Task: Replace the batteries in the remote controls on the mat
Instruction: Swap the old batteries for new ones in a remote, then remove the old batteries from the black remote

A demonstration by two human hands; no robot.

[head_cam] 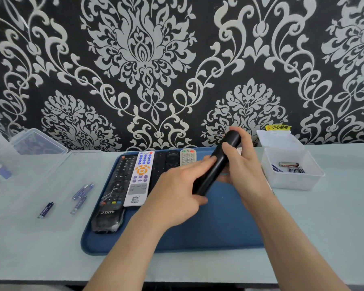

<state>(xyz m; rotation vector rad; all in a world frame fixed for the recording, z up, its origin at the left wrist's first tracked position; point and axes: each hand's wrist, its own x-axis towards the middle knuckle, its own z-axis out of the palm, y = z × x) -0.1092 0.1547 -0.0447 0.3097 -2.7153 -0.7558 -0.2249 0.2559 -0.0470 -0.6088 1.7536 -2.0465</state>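
Black remote (214, 173), held above the mat (219, 227): judged light, stiff, probably slippery; left hand (177, 192) gripped its near end, right hand (240, 162) its far end, sides offering the best hold.

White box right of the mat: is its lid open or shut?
Open. The white box has its lid swung back behind it, and batteries show inside.

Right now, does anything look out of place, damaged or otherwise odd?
Mildly: several batteries lie scattered on the table left of the mat, outside the white box that holds others. The black THTF remote looks wrapped in crinkled clear film. Left hand and right hand grip a dark remote. Nothing looks broken.
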